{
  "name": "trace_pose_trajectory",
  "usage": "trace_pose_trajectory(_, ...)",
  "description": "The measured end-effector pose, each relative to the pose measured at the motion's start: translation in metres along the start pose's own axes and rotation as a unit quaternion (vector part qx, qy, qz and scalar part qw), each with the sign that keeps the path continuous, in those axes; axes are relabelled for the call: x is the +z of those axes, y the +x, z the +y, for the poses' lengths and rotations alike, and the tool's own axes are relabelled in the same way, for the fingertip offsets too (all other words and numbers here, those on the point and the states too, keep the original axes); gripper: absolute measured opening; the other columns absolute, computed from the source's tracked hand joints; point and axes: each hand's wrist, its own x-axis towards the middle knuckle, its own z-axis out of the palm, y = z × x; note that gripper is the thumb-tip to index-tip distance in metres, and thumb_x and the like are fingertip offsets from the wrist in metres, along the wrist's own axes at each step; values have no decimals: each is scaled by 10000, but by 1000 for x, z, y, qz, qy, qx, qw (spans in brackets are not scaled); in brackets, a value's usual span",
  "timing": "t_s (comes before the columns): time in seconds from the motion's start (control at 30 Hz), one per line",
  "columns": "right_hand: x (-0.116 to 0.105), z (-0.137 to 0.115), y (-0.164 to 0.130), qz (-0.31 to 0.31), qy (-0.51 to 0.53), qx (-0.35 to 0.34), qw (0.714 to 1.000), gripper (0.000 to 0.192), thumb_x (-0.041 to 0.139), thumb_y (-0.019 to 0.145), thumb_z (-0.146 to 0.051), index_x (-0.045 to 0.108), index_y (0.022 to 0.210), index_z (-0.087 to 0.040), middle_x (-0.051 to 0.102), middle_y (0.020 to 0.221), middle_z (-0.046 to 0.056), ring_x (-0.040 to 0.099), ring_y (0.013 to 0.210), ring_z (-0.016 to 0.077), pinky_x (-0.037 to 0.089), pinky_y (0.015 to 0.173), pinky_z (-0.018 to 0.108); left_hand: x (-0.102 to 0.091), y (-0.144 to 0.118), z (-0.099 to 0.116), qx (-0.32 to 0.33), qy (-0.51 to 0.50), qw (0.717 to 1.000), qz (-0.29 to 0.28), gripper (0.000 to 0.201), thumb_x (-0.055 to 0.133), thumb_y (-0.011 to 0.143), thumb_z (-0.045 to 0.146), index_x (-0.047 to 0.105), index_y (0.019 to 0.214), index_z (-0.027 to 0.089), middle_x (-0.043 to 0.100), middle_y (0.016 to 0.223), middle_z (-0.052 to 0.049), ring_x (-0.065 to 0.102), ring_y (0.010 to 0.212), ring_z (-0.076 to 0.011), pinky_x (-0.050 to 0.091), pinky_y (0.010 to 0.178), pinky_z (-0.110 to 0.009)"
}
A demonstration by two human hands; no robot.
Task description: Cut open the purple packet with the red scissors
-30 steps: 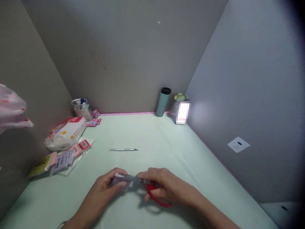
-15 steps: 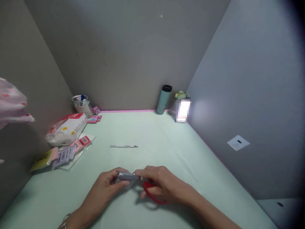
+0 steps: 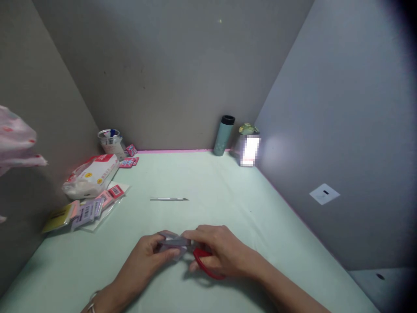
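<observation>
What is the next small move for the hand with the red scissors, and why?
Probably close the red scissors a little further: the right hand has their blades at the small grey packet, which the left hand pinches just above the table. The cut itself is hidden.

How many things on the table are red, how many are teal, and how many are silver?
Red: 1, the red-handled scissors in the right hand.
Teal: 1, the tumbler by the back wall.
Silver: 1, the thin metal tool lying alone mid-table.
Total: 3.
The left hand holds a small clear packet, not counted.
</observation>
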Motion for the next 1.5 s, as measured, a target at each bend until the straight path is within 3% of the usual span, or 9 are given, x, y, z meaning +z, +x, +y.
trace_pose_trajectory(0.43,-7,-9,1,-23,50,18,998,324,777,889,-470,719,1180,-342,725,968,17,644,855,198,461,770,290,6,1,3,7,-12,1000,-23,248,771,791,426,787,860,188,734,887,-51,637,869,-239,471,824,-337)
trace_pose_trajectory(0.67,-5,-7,0,-17,133,36,990,222,763,888,-462,755,1043,-303,652,774,-33,528,698,147,433,673,270,5,1,3,-11,7,1000,-11,292,743,804,459,776,921,193,743,908,-57,638,873,-250,478,814,-349)
trace_pose_trajectory(0.77,2,-1,2,39,213,77,973,267,795,845,-404,748,1066,-262,638,746,-44,519,700,145,442,686,278,3,2,1,10,14,1000,-11,274,734,837,461,763,952,214,727,923,-49,629,876,-234,463,810,-335)
trace_pose_trajectory(0.87,12,6,6,100,348,121,924,448,858,744,-329,696,1146,-213,687,832,-17,580,755,162,474,726,296,5,3,0,75,10,997,-1,204,752,839,424,757,921,237,674,990,-42,616,947,-228,451,831,-314)
trace_pose_trajectory(0.97,22,9,12,90,443,119,884,681,941,605,-281,636,1209,-208,702,966,20,607,784,165,487,711,297,10,2,1,86,10,996,22,187,750,840,427,750,871,243,627,919,-24,599,883,-208,443,793,-303)
trace_pose_trajectory(1.1,30,8,14,114,432,112,887,653,960,592,-309,653,1156,-190,611,833,-29,521,712,134,436,674,284,16,0,3,64,33,997,35,217,729,851,456,752,868,241,643,874,-22,608,850,-217,443,811,-328)
trace_pose_trajectory(1.2,28,6,13,134,415,117,892,597,933,640,-360,655,1136,-178,560,784,-38,490,703,139,419,665,288,15,-1,0,54,30,996,58,304,709,862,485,730,1069,264,691,978,-42,650,928,-251,483,845,-346)
trace_pose_trajectory(1.3,24,5,12,143,372,118,910,509,865,706,-312,653,1150,-181,583,826,-17,512,730,153,438,681,289,10,-2,-6,114,87,986,84,315,641,942,456,681,1220,313,696,1127,-46,653,1071,-251,493,943,-351)
trace_pose_trajectory(1.5,28,3,11,161,255,94,949,353,709,785,-186,681,1136,-177,638,897,19,524,757,160,451,707,284,3,0,-11,316,249,912,83,156,549,1029,210,679,1067,290,663,1022,-15,639,965,-168,507,833,-270)
